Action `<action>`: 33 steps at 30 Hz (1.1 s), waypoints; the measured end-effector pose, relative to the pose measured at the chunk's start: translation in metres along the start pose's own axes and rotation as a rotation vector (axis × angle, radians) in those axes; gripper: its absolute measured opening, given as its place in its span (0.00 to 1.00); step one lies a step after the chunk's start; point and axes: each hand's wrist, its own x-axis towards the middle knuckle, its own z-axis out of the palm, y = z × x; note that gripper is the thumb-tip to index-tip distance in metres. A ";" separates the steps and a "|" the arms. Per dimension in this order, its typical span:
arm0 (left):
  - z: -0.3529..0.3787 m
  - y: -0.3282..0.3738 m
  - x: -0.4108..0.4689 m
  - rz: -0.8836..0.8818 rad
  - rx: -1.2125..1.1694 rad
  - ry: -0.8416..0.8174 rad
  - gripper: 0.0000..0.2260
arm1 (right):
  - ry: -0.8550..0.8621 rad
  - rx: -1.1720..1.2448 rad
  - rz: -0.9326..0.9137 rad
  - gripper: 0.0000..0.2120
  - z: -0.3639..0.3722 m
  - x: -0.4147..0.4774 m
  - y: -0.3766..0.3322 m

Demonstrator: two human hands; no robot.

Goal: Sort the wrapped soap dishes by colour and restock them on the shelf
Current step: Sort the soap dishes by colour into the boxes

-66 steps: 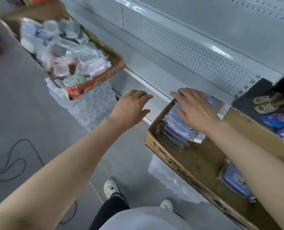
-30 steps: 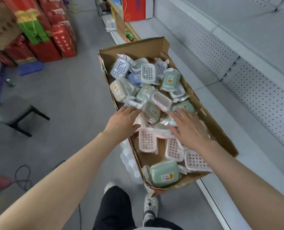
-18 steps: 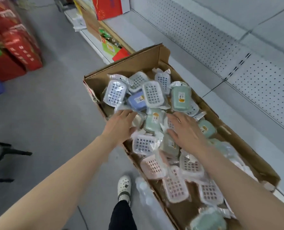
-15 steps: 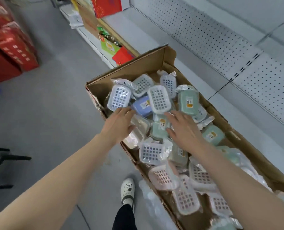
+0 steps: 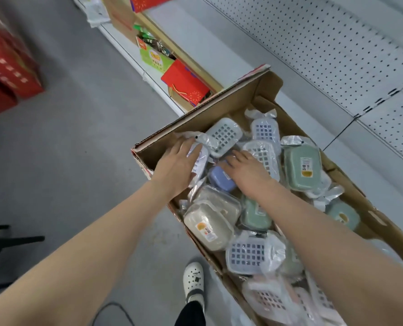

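An open cardboard box (image 5: 221, 100) holds several wrapped soap dishes in mixed colours: green (image 5: 301, 168), beige (image 5: 207, 228), a solid blue one (image 5: 219, 181), white gridded ones (image 5: 224, 135) and pink gridded ones (image 5: 268, 300) at the near end. My left hand (image 5: 174, 165) lies with straight fingers on a wrapped pale gridded dish (image 5: 199, 161) in the box's far left corner. My right hand (image 5: 245, 170) rests flat on the pile, its fingertips over the blue dish. Neither hand lifts anything.
The white shelf board (image 5: 219, 50) and pegboard back (image 5: 313, 43) run along the right of the box. A red gift box (image 5: 184, 83) and a green carton (image 5: 155, 60) stand on the lower shelf beyond. Red cartons (image 5: 5, 67) sit far left. My white shoe (image 5: 193, 278) is below the box.
I turned from the sorted box to the mixed one. Both hands have moved up the pile toward its far end; the left now touches the corner dish and the right covers the blue one.
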 end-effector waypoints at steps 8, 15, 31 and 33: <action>0.000 0.010 0.022 -0.029 0.220 -0.122 0.30 | -0.012 0.072 0.137 0.27 0.019 -0.016 0.008; -0.016 0.016 0.013 0.036 0.216 -0.023 0.19 | -0.062 0.105 0.186 0.37 -0.005 -0.007 0.010; -0.068 0.087 -0.021 0.101 -0.110 0.061 0.22 | -0.041 0.147 0.600 0.40 -0.039 -0.153 0.013; -0.053 0.095 -0.037 0.145 -0.075 -0.115 0.30 | -0.081 0.146 0.597 0.39 -0.027 -0.166 0.007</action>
